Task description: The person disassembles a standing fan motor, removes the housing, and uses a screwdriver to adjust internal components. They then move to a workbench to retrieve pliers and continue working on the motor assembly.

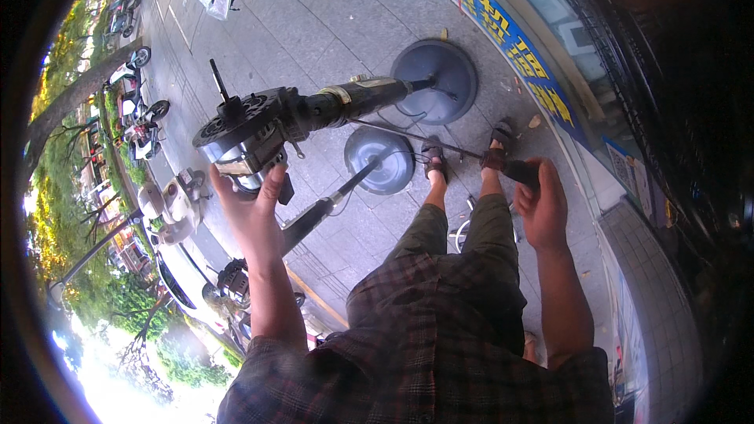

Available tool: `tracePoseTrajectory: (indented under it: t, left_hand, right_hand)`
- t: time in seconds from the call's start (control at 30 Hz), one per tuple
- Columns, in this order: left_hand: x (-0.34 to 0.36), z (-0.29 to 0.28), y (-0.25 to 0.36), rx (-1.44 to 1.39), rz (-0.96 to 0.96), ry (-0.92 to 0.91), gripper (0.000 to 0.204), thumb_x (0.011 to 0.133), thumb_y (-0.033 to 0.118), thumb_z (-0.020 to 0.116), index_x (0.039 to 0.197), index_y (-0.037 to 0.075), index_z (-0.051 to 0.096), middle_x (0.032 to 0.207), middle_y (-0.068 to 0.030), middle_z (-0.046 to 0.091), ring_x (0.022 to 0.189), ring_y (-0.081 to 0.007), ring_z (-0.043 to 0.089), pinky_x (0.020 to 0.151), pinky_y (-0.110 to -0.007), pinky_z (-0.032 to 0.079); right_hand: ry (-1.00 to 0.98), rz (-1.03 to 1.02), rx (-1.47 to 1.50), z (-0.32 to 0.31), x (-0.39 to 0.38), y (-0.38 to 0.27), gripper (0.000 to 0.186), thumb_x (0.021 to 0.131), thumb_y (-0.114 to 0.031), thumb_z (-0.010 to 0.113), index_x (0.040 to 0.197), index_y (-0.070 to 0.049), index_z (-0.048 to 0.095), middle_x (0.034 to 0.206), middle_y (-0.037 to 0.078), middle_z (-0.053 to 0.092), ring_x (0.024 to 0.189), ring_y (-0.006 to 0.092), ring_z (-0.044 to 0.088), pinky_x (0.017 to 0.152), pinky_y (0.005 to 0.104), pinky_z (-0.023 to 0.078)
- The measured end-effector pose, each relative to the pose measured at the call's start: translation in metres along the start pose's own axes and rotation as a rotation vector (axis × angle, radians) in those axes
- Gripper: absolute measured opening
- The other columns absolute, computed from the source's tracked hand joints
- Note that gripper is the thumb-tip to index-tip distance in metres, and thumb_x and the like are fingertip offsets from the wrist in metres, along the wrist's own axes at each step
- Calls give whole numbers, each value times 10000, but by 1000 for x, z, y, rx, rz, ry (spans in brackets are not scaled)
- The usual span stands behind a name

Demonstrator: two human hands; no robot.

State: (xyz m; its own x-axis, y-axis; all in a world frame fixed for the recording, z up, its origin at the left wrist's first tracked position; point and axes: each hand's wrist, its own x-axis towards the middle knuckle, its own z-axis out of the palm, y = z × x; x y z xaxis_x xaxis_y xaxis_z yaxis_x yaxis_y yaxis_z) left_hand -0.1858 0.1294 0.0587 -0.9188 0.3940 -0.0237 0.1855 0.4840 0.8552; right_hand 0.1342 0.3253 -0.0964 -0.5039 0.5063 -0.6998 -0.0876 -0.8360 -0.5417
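Left hand (pixel 255 216): motor assembly (pixel 263 135) is met between spread fingers, grip cannot be told | right hand (pixel 546 212): black-handled rod (pixel 520 173) is clasped by curled fingers

Handle (pixel 518 172) partly behind right hand (pixel 545 208)

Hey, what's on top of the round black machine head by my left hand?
A thin black rod sticks up from a hub on the machine head. Whatever sits inside the hub is covered, and your left hand hides part of the lower side.
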Motion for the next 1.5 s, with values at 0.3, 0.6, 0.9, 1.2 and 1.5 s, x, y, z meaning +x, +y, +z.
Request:
tracePoseTrajectory:
  t: [0.3, 0.6, 0.9, 1.2, 1.5]
  left_hand:
    - [12, -11, -3, -57, 6, 5, 677, 874, 160, 852, 1412, -2, 476, 1207, -111, 666, 1053, -191, 673, 930, -336, 556]
    - [24, -32, -17, -158, -120, 23, 557, 939, 155, 766, 1380, -17, 473, 1145, -121, 678, 920, -203, 721, 772, -338, 614]
    - [62, -97, -55, -19, -28, -195, 655, 953, 282, 775, 1440, 21, 423, 1199, -161, 686, 988, -264, 744, 841, -382, 623]
    - [61, -100, -55, -192, -280, -189, 635, 968, 315, 737, 1452, 17, 456, 1245, -148, 662, 1038, -247, 705, 888, -389, 590]
    - [52, -103, -42, -264, -456, -377, 750, 881, 419, 812, 1442, 20, 515, 1289, -138, 661, 1152, -297, 678, 937, -465, 571]
  right_hand:
    - [-46, -17, 36, 11, -3, 3, 360, 1109, -454, 452, 1164, -110, 544, 740, -30, 414, 613, 66, 372, 552, 250, 310]
    - [-60, -41, 59, 16, 13, 6, 391, 1112, -462, 432, 1222, -105, 548, 741, -28, 404, 608, 71, 372, 552, 248, 316]
    - [-100, 2, 57, 41, 19, 10, 378, 1104, -463, 450, 1161, -98, 533, 734, -37, 411, 601, 65, 359, 535, 243, 301]
    - [-106, -4, -14, 51, 28, 16, 362, 1108, -446, 443, 1125, -95, 525, 721, -44, 400, 595, 56, 354, 524, 236, 286]
    - [-159, -32, -75, 62, 25, 10, 395, 1115, -449, 415, 1169, -88, 566, 743, -38, 410, 606, 48, 381, 543, 225, 294]
